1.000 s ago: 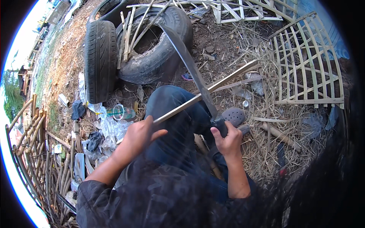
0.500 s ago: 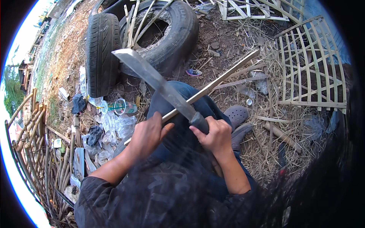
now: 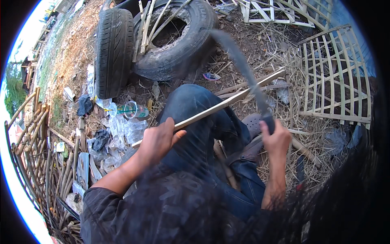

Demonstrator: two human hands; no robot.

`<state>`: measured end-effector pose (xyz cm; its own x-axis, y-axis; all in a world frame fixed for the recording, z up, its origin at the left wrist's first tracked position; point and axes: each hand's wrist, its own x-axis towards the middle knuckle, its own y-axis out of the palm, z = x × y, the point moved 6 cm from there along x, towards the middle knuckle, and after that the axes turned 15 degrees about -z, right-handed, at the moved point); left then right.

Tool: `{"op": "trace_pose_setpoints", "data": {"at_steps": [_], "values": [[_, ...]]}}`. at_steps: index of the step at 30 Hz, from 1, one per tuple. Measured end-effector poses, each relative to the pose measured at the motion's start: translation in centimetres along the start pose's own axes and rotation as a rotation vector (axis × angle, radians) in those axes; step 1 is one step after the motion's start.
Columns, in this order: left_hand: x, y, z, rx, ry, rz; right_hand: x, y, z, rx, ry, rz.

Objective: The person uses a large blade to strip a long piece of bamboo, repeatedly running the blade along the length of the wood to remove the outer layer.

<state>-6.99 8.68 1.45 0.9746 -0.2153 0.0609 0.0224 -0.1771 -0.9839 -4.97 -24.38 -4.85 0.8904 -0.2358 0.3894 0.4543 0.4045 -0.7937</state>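
Swinging the long knife (image 3: 243, 71) in the right hand (image 3: 275, 137), fingers wrapped tight on its handle, risks a glancing blow toward the knee (image 3: 191, 101) beneath. The left hand (image 3: 156, 140) curls around the bamboo strip (image 3: 227, 103) lying across that knee; a slip could reach those fingers. Tyres (image 3: 122, 49), plastic litter (image 3: 118, 130) and a woven lattice (image 3: 337, 77) crowd the ground.

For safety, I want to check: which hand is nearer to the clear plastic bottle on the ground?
Left. The left hand grips the bamboo strip just right of the bottle; the right hand is farther right.
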Motion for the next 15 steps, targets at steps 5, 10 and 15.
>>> {"op": "trace_pose_setpoints", "data": {"at_steps": [5,10,15], "values": [[0.5,0.1,-0.3,-0.013,0.045,-0.001,0.9,-4.5,-6.5,-0.165,0.266,-0.002],[-0.2,0.6,-0.3,-0.04,0.01,0.021,-0.5,-4.5,-4.7,-0.033,0.274,-0.167],[0.1,0.7,-0.8,-0.045,0.03,-0.007,0.2,-3.1,-4.0,0.155,0.345,-0.15]]}}
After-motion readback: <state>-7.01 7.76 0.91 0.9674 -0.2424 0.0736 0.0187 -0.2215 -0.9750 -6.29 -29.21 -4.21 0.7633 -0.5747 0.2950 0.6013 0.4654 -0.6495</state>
